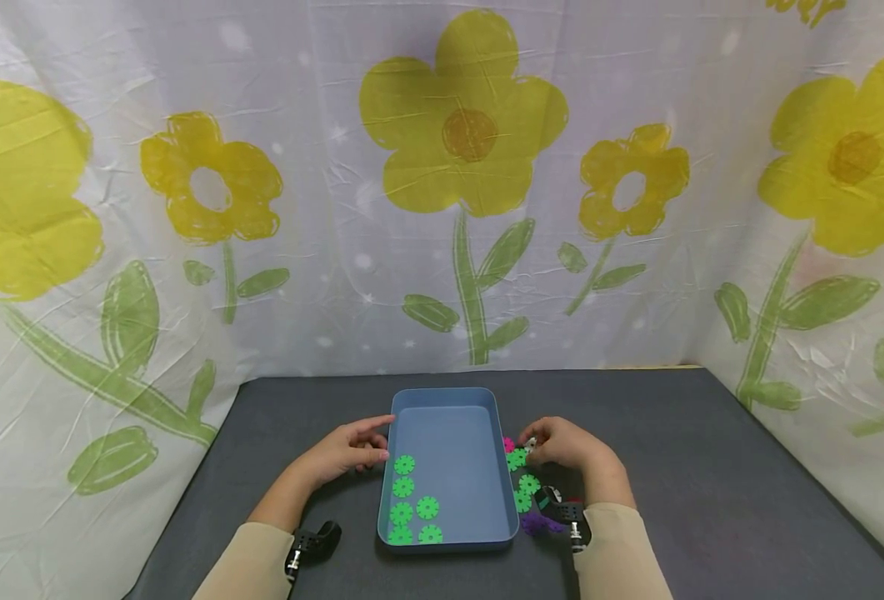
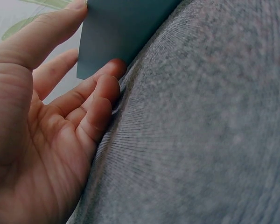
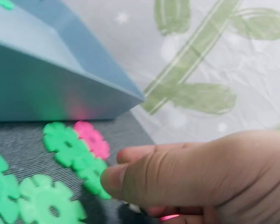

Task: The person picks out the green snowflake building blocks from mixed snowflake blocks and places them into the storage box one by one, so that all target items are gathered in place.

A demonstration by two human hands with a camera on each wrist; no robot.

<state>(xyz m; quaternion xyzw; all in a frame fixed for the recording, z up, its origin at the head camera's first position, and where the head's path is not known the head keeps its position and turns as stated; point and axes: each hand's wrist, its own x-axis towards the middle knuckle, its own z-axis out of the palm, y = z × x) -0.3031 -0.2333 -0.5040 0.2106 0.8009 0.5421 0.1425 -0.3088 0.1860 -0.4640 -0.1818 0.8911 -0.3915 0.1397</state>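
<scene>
A blue tray (image 1: 456,467) lies in the middle, with several green notched plastic discs (image 1: 427,507) in its near-left part. Its left wall is touched by my left hand (image 1: 355,446), index finger extended along the rim and the other fingers loosely bent. Just right of the tray, my right hand (image 1: 565,443) reaches down to loose discs, thumb and fingers close to a green disc (image 3: 91,175) and a whitish piece (image 1: 530,445). A pink disc (image 3: 92,139) lies beyond the thumb. Whether those fingers pinch a piece is hidden.
More green discs (image 1: 524,492) and purple discs (image 1: 539,523) lie between the tray and my right wrist, partly under the wrist camera (image 1: 561,506). The dark tabletop (image 1: 711,483) extends to both sides. A flowered curtain (image 1: 322,250) hangs behind.
</scene>
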